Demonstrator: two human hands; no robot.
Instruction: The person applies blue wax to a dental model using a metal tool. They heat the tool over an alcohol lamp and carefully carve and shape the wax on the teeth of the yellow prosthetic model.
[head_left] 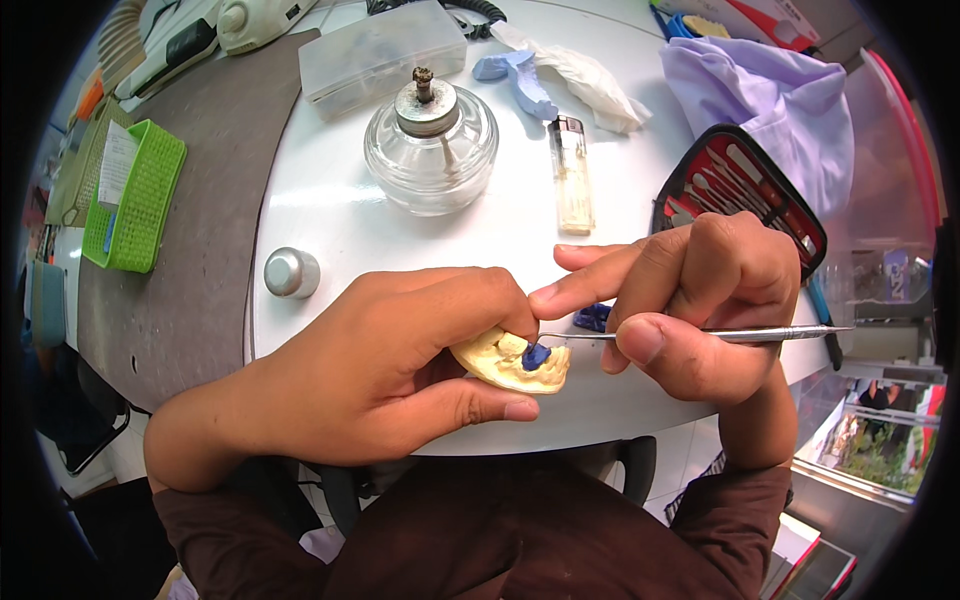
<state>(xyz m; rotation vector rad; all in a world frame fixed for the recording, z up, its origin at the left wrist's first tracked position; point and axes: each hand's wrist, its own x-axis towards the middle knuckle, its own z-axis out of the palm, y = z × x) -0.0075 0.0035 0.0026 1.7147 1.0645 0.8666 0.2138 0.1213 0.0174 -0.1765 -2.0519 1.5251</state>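
Note:
My left hand [430, 350] is closed round a cream-yellow dental plaster model [510, 368], held just above the table's near edge. A lump of dark blue wax [537, 356] sits on the model's tooth area. My right hand [700, 300] pinches a thin metal wax carver [765, 334], held nearly level. Its bent tip is at the blue wax, and the right index finger reaches toward the left fingertips. Behind the right hand, a piece of dark blue wax [593, 318] lies on the table, partly hidden by the fingers.
A glass spirit lamp [430, 150] stands unlit, its metal cap [291, 273] at the left. A lighter [572, 180], a blue putty piece [520, 82], a clear plastic box [380, 55] and an instrument case [740, 185] lie beyond my hands. A green basket [150, 200] is far left.

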